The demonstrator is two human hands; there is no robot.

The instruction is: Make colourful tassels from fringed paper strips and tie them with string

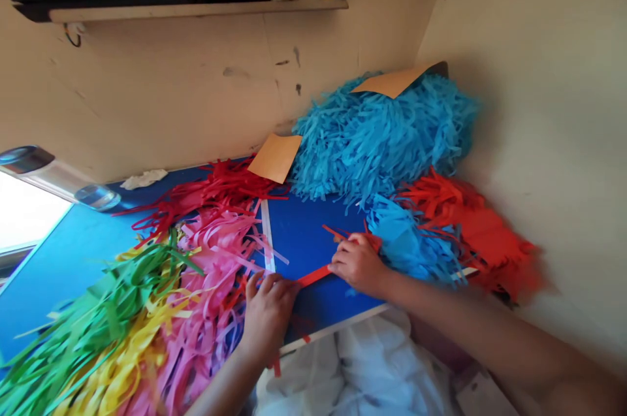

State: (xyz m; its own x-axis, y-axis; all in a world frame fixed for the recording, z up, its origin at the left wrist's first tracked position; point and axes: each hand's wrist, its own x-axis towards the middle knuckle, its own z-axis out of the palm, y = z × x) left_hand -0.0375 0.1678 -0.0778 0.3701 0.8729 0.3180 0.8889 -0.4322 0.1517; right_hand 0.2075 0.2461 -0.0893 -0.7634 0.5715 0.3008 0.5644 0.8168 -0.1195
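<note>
Between my two hands a flat orange-red paper strip (315, 276) is stretched just above the blue tabletop. My left hand (271, 306) has its fingers closed on the strip's left end, beside the pink fringed paper (215, 259). My right hand (357, 264) grips the other end, with fingers curled round it. Loose red fringe sticks out beyond the right hand's fingers. Light-blue fringed paper (406, 233) lies just right of that hand, and red-orange fringed paper (482, 226) is farther right. The parts of the strip under my fingers are hidden.
A large blue fringe heap (382, 135) stands by the wall, with brown card (392, 81) on top. Another brown card (275, 158), dark red fringe (220, 184), green fringe (108, 302) and yellow fringe (132, 351) lie leftward. A bottle (63, 177) leans at left; a shelf (196, 10) hangs above.
</note>
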